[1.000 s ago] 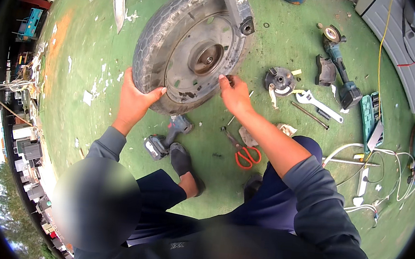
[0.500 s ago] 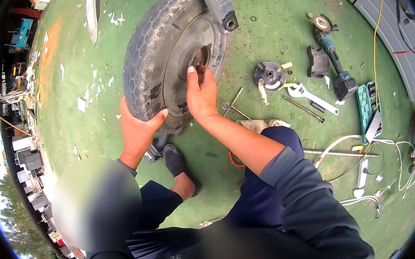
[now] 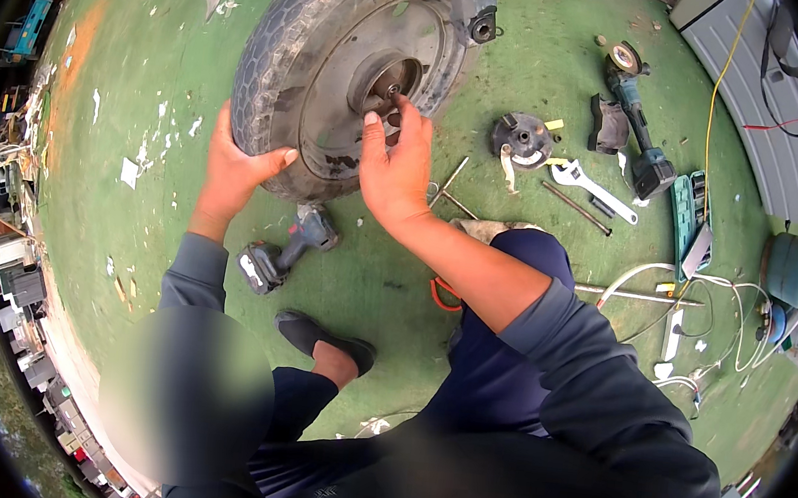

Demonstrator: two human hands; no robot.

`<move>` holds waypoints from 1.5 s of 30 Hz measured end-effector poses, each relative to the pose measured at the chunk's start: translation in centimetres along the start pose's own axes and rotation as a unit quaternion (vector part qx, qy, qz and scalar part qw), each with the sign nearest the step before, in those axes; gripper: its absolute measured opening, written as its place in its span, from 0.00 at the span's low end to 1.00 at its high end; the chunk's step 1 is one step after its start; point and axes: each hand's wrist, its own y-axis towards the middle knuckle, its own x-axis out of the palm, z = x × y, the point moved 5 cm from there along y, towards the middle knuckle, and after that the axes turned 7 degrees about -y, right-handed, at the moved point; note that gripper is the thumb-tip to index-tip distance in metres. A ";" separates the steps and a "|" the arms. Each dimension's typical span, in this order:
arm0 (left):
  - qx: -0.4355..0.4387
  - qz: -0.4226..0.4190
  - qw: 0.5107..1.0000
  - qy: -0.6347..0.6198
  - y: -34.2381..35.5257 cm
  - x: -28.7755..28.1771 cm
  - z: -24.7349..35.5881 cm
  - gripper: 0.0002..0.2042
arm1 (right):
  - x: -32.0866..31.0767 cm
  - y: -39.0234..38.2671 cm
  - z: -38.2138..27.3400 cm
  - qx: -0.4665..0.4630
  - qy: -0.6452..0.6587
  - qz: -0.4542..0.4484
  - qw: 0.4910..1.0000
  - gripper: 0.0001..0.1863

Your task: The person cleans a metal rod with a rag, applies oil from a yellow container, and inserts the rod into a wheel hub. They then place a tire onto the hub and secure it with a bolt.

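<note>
A dirty wheel with a black tire hangs tilted beside a dark metal fork arm. My left hand is closed round the tire's lower left edge, thumb on the sidewall. My right hand is at the recessed hub, thumb and fingers curled together at a small part by the centre; whatever is between them is hidden. A cordless power tool lies on the green floor under the wheel, and a T-shaped metal handle lies just right of my right hand.
A round drum part, an angle grinder, a plastic guard, an adjustable wrench, a long bolt and a teal case lie rightward. Hoses cross the floor. Orange-handled scissors lie near my knee.
My right hand has moved from the rim's lower right onto the hub, its fingers now at the centre. The wheel and my left hand have shifted slightly leftward in view.
</note>
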 end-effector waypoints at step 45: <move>0.215 -0.351 0.901 0.141 -17.9 2.3 -6.3 0.36 | -14.3 -16.4 -4.6 0.203 0.122 -0.113 0.965 0.49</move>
